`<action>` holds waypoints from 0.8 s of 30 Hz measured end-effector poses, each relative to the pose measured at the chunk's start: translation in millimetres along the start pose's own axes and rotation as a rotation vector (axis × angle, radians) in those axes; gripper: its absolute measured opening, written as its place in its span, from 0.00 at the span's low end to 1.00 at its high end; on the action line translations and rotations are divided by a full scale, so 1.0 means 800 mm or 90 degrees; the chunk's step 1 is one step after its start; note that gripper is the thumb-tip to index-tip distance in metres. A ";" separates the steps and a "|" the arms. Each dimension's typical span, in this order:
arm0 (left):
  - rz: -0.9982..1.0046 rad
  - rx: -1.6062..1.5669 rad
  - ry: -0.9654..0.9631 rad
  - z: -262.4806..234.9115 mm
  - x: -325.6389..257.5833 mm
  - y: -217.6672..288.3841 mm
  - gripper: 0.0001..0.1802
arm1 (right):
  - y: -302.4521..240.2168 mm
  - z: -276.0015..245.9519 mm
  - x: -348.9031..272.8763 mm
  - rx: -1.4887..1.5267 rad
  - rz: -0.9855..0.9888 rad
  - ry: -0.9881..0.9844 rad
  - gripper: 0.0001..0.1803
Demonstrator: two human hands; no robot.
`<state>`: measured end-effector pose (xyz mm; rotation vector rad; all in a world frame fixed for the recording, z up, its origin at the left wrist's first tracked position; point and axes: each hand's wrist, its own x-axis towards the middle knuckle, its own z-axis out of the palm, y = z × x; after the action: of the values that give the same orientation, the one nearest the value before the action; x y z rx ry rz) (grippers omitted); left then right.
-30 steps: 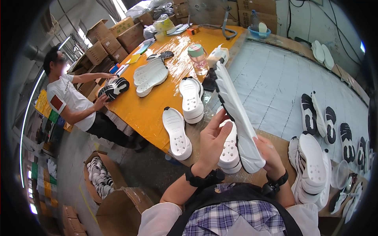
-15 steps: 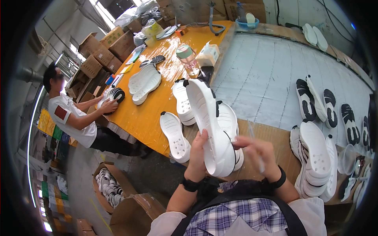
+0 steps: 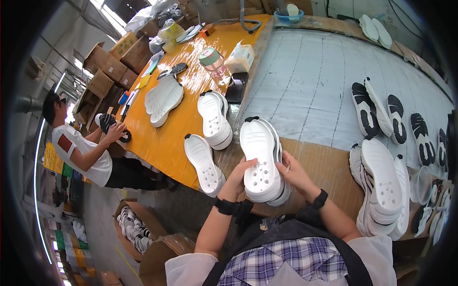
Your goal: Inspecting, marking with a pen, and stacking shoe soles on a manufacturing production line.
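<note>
Boxes of cardboard (image 3: 112,62) line the far left of a workshop, beside a long orange table (image 3: 179,128) that meets a pale grey-lined bench top (image 3: 315,90) on the right. At the near edge of that bench, both hands grip a stack of white shoe soles (image 3: 262,162), tread side up, with small holes in the top one. The left hand (image 3: 238,176) curls its fingers around the stack's left edge, thumb pressed on the tread; the right hand (image 3: 296,174) clasps the right edge, fingers closed against it. Just left lies a single white sole (image 3: 204,162), and another stack of soles (image 3: 214,119) sits behind it. A taller pile of white soles (image 3: 381,186) stands to the right, with black-and-white soles (image 3: 377,109) spread beyond. Across the orange table, another person (image 3: 81,148) handles a dark sole (image 3: 112,126).
</note>
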<state>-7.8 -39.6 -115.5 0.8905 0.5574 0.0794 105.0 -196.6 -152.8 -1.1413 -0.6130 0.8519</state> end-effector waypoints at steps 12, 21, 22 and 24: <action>0.002 -0.339 -0.171 -0.012 -0.062 -0.045 0.26 | -0.092 0.017 -0.044 0.022 -0.093 -0.008 0.44; 0.102 -0.258 -0.226 0.004 -0.081 -0.052 0.30 | -0.123 0.017 -0.070 -0.126 -0.177 -0.061 0.40; 0.112 -0.238 -0.246 0.012 -0.085 -0.046 0.31 | -0.128 0.015 -0.073 -0.199 -0.201 -0.067 0.40; 0.109 -0.116 -0.190 0.025 -0.096 -0.024 0.31 | -0.133 0.015 -0.076 -0.318 -0.242 -0.052 0.41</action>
<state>-66.6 -88.9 -87.2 0.7535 0.1911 0.1464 90.0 -259.1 -48.0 -1.3782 -1.1125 0.4266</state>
